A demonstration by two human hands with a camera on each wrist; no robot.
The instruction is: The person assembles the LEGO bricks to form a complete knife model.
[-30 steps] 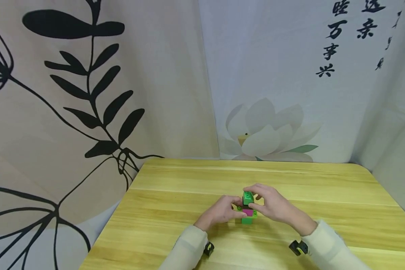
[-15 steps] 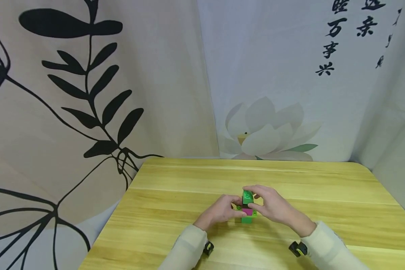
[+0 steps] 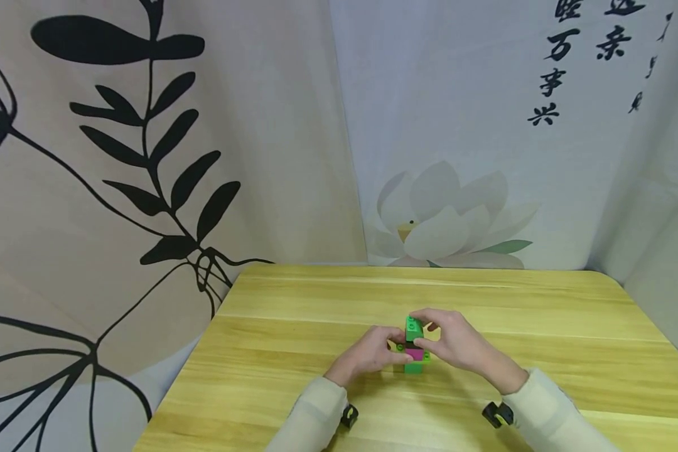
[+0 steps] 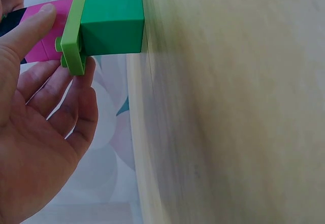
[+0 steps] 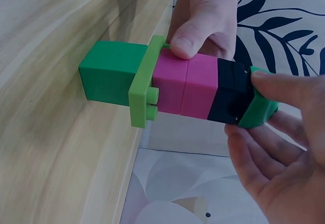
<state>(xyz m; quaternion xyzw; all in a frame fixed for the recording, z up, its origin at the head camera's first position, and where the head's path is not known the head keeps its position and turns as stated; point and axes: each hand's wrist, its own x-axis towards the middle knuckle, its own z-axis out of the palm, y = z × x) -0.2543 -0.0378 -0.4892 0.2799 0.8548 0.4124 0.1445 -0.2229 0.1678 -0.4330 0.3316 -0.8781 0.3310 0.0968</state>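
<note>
An upright stack of toy building bricks stands on the wooden table [image 3: 294,301] between both hands. At its base is a green brick [image 5: 109,84], then a wider lime plate [image 5: 140,94] with studs showing. Two pink bricks [image 5: 185,84] sit above the plate, followed by a black brick [image 5: 228,89] and a green top brick [image 5: 258,107]. My left hand [image 3: 367,355] holds the pink bricks between thumb and fingers. My right hand [image 3: 457,342] pinches the green top brick, thumb on the near side. In the right wrist view, a thin seam separates the top brick from the black one.
Pale curtains [image 3: 282,157] with a dark plant print and a lotus [image 3: 452,220] hang behind the table's far edge. A small black wrist device [image 3: 348,415] sits by the left sleeve, another black wrist device [image 3: 497,414] by the right.
The green top brick appears very slightly higher in the head view. Both hands keep nearly the same place and grip.
</note>
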